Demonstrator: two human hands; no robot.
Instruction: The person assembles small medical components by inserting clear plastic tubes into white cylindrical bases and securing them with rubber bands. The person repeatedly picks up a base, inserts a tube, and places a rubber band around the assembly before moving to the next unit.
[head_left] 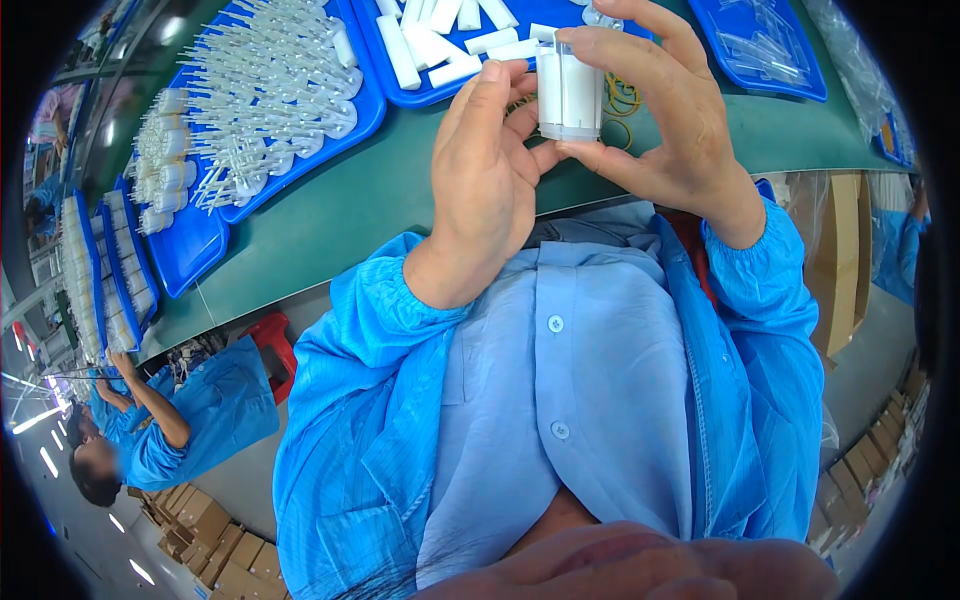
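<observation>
Between my two hands, over the green table, is an upright bundle of white cylindrical pieces with clear plastic ends (568, 100). My right hand (680, 130) is closed on it, with the thumb at its lower end and the fingers at its upper end. From the left side, my left hand (480, 170) holds it with curled fingers, partly hidden behind it. Several yellow rubber bands (622, 95) lie on the table just behind the bundle.
A blue tray (405, 98) of white cylinders is behind my hands. To its left, another blue tray (372, 118) holds many thin-stemmed translucent parts. Clear plastic pieces fill a blue tray (815, 93) at far right. A co-worker (180, 420) is at the left by more trays.
</observation>
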